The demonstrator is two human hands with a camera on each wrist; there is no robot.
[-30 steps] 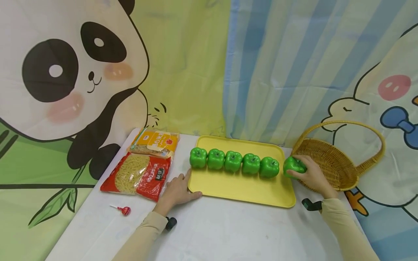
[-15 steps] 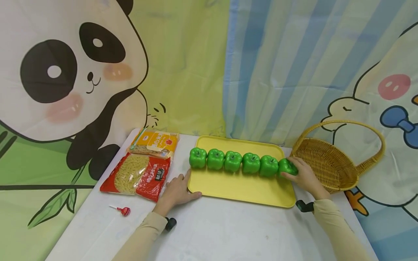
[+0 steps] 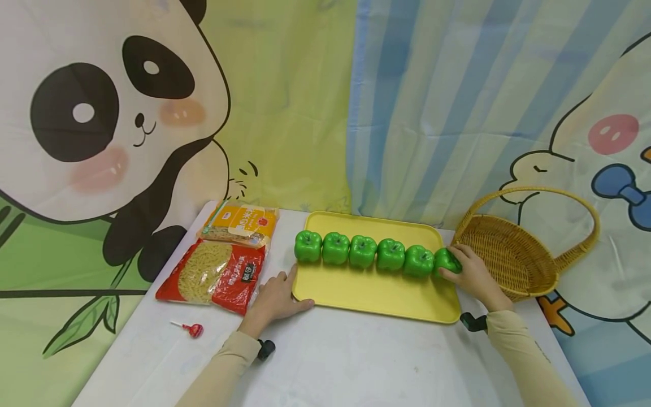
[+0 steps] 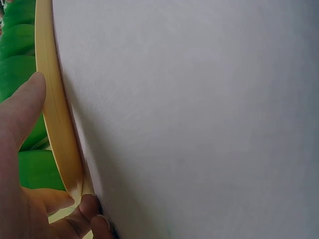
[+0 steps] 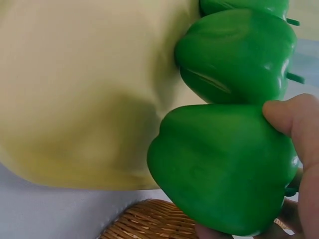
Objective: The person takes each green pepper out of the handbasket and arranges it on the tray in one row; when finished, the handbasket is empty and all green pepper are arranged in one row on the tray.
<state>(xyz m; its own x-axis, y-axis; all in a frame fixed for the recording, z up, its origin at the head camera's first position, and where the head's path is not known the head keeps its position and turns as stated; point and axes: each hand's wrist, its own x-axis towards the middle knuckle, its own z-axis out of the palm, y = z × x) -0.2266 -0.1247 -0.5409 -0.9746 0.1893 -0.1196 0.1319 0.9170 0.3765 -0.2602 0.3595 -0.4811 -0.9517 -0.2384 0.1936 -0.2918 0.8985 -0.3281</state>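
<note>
Toy-like glossy green bell peppers (image 3: 363,252) stand in a row on a yellow tray (image 3: 376,294). My right hand (image 3: 473,274) grips the rightmost bell pepper (image 3: 445,261) between thumb and fingers, over the tray's right edge. In the right wrist view that bell pepper (image 5: 224,169) is tilted, beside its neighbour (image 5: 239,55); the fingertips are partly hidden behind it. My left hand (image 3: 277,297) rests at the tray's front left corner. The left wrist view shows its thumb (image 4: 35,92) against the rim and the other fingers around the corner.
A wicker basket (image 3: 513,254) with a tall handle stands right of the tray, close to my right hand. At the left lie a red pasta bag (image 3: 213,274), a yellow-orange packet (image 3: 241,223) and a red lollipop (image 3: 194,329). A printed curtain hangs behind the white table.
My right hand has carried its bell pepper left from near the basket to the end of the row, then barely shifted. The left hand has stayed at the tray corner.
</note>
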